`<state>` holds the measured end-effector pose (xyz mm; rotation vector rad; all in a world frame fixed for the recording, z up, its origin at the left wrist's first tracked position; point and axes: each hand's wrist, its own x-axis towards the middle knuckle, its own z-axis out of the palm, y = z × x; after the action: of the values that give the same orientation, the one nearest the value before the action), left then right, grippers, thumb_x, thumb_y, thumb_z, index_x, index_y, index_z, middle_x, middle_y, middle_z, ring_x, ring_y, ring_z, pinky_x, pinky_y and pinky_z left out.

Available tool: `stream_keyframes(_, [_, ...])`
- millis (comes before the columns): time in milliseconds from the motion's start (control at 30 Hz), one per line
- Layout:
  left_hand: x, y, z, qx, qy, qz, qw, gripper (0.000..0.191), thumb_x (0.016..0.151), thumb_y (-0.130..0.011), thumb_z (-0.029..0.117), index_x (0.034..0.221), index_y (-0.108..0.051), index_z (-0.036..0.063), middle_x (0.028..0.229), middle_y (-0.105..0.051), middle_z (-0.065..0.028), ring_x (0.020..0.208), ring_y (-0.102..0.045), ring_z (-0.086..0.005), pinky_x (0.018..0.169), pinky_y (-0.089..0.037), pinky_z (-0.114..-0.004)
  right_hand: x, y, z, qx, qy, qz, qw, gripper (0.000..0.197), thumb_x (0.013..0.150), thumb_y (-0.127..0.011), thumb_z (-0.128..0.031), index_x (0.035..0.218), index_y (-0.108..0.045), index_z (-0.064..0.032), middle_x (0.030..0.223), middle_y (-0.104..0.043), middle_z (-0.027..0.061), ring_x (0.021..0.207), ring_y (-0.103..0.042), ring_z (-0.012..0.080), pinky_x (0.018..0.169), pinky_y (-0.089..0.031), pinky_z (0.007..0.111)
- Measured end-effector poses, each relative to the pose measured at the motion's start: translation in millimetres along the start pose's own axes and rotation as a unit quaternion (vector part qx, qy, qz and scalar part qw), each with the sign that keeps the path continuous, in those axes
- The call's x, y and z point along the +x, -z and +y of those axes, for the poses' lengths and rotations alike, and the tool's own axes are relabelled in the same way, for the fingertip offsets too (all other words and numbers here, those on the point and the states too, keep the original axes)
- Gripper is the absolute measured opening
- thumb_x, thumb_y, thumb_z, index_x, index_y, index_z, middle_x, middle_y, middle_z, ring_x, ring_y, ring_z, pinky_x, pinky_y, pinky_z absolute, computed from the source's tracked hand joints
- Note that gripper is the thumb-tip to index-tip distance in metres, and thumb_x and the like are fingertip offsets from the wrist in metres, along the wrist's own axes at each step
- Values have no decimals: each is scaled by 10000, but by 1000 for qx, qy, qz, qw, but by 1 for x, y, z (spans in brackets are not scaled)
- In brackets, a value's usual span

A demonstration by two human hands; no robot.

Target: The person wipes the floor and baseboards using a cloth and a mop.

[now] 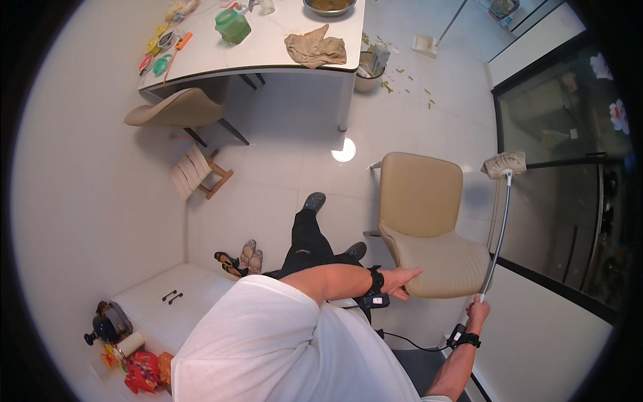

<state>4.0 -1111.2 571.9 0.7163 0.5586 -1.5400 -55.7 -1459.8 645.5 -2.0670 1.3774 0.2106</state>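
My right hand [477, 314] is closed around the lower end of a long metal pole [504, 221]. At the pole's far end, a grey-white cloth mop head [504, 165] is raised beside the dark-framed glass panel. My left hand [400, 281] reaches across to the front corner of a beige padded chair [422, 201], fingers apart and holding nothing. Its fingertips overlap the seat edge; I cannot tell how firmly they touch. Both wrists wear black straps with small devices, and a cable [414, 344] hangs between them.
A white table [271, 50] carries a tan cloth [316, 47], a green jar [232, 26] and a metal bowl [330, 6]. Scraps surround a bin [368, 80]. A folding stool [201, 173], another chair [176, 110] and shoes [248, 256] stand left. Glass panels [552, 211] line the right.
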Motion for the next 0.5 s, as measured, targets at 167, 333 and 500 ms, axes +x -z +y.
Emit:
stream_keyframes(167, [22, -19, -16, -159, -90, 107, 977, 790, 868, -683, 513, 1426, -426, 16, 1317, -587, -190, 1187, -610, -310, 948, -543, -458, 24, -11, 17, 110, 2, -49, 993, 283, 963, -617, -353, 942, -550, -79, 705, -591, 29, 565, -596, 141, 441, -415, 259])
stream_keyframes(333, [45, -16, -20, -214, -157, 187, 946, 594, 902, -677, 331, 1339, -469, -13, 1235, -621, -163, 1040, -678, -290, 805, -598, -451, 23, -31, 14, 113, 51, -56, 991, 309, 933, -634, -317, 891, -622, -11, 716, -623, 49, 568, -578, 132, 476, -467, 282])
stream_keyframes(500, [-11, 16, -21, -176, -196, 230, 937, 428, 918, -628, 199, 1270, -530, -25, 1165, -640, -166, 986, -687, -328, 761, -598, -505, -20, -51, 20, 21, 93, -74, 993, 261, 953, -630, -288, 917, -595, -32, 753, -638, 39, 601, -615, 144, 526, -506, 287])
